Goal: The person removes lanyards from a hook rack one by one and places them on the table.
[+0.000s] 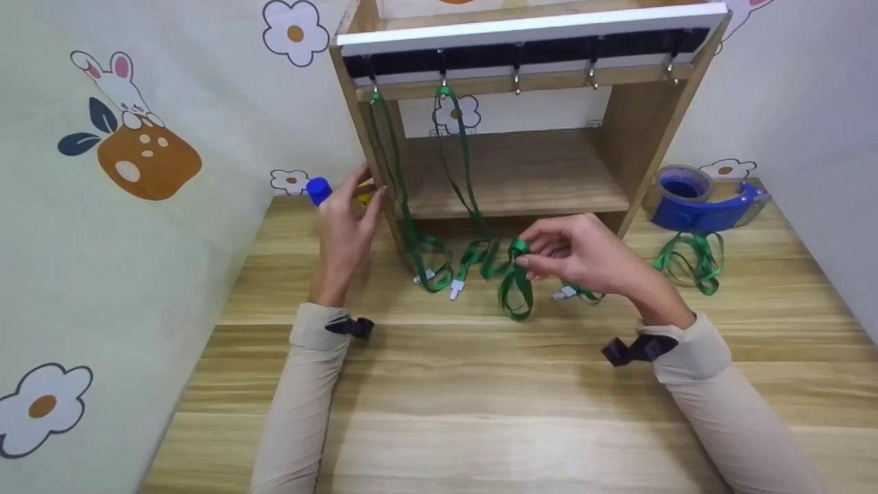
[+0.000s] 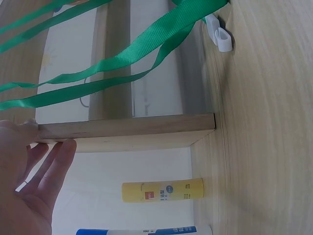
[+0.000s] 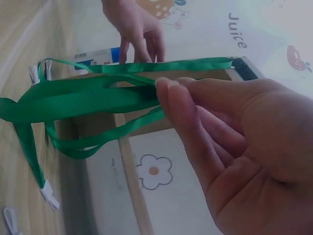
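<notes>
In the head view, my right hand (image 1: 583, 252) pinches a looped green lanyard (image 1: 516, 295) between thumb and fingertips, in front of the wooden shelf unit (image 1: 514, 165). The right wrist view shows its flat green strap (image 3: 88, 105) running to the fingertips. My left hand (image 1: 346, 219) rests against the shelf's left side panel, with fairly straight fingers (image 2: 61, 159) on its outer face and the thumb near the front edge. Two green lanyards (image 1: 391, 144) hang from the two leftmost metal hooks (image 1: 518, 79); their lower ends with white clips (image 1: 455, 289) reach the tabletop.
Another green lanyard (image 1: 693, 264) lies coiled at the right, before a blue tape dispenser (image 1: 706, 209) and a tape roll (image 1: 686, 184). Beside the shelf's left side stand a yellow glue stick (image 2: 164, 191) and a blue-capped tube (image 1: 318, 191). One white clip (image 1: 565, 293) lies below my right hand.
</notes>
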`<state>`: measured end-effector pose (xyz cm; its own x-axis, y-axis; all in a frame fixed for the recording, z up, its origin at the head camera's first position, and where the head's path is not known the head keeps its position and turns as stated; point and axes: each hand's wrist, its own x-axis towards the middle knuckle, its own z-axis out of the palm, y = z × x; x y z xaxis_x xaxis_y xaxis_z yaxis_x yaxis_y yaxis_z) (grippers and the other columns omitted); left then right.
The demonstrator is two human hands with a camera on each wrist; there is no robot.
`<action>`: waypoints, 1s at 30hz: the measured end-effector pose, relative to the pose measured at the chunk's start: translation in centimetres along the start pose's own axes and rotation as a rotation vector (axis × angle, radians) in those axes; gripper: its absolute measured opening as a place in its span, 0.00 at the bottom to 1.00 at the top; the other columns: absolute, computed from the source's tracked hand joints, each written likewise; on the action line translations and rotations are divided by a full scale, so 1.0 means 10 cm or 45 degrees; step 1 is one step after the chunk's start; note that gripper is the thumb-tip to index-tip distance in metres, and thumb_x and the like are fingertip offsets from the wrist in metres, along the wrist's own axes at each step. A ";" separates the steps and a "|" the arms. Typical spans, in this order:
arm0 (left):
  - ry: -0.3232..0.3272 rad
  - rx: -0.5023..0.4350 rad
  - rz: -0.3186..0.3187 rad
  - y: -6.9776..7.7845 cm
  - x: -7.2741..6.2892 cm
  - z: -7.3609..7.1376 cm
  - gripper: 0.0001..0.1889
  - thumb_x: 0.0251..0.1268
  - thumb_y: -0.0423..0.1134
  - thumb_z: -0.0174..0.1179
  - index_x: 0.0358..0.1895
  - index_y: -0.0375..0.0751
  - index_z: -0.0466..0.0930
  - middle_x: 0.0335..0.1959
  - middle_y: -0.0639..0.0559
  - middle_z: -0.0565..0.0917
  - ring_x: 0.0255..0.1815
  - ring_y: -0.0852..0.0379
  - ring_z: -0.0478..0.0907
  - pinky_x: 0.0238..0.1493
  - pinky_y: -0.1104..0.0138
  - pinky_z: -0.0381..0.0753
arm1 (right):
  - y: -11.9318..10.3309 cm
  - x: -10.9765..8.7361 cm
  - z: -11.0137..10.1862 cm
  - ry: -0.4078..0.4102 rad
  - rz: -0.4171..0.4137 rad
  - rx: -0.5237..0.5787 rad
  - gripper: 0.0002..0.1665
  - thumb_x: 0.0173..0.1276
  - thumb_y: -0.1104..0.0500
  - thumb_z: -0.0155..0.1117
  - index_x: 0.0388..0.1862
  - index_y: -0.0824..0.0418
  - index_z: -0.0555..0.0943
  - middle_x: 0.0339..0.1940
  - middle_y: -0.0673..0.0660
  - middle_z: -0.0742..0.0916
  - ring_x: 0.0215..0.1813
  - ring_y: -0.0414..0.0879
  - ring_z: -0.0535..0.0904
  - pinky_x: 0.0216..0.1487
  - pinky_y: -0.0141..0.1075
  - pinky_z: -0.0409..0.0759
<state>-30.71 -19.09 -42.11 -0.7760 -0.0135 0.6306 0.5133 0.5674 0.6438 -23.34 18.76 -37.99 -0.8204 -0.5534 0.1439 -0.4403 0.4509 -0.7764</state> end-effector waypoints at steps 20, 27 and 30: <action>0.034 -0.001 0.063 -0.03 0.03 0.01 0.23 0.79 0.43 0.67 0.71 0.42 0.82 0.66 0.46 0.89 0.56 0.53 0.92 0.46 0.69 0.93 | 0.25 0.04 -0.06 -0.376 -0.064 0.143 0.08 0.75 0.60 0.74 0.50 0.55 0.91 0.42 0.56 0.93 0.43 0.48 0.91 0.43 0.35 0.93; 0.026 -0.007 0.046 -0.01 0.02 0.01 0.23 0.79 0.42 0.67 0.72 0.44 0.81 0.66 0.46 0.88 0.57 0.52 0.92 0.48 0.65 0.94 | 0.64 0.19 0.04 -0.157 0.108 0.000 0.06 0.74 0.65 0.73 0.48 0.61 0.91 0.39 0.58 0.94 0.40 0.43 0.90 0.42 0.27 0.89; 0.022 -0.007 0.041 -0.01 0.02 0.01 0.23 0.79 0.42 0.67 0.73 0.44 0.81 0.67 0.47 0.88 0.57 0.53 0.91 0.49 0.64 0.94 | 0.77 0.23 0.11 -0.070 0.151 -0.043 0.05 0.75 0.66 0.72 0.46 0.63 0.90 0.38 0.59 0.94 0.39 0.44 0.91 0.40 0.26 0.87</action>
<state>-30.98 -19.11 -42.08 -0.7524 -0.0098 0.6586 0.5402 0.5630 0.6255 -28.22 20.23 -44.29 -0.8466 -0.5319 0.0177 -0.3541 0.5381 -0.7649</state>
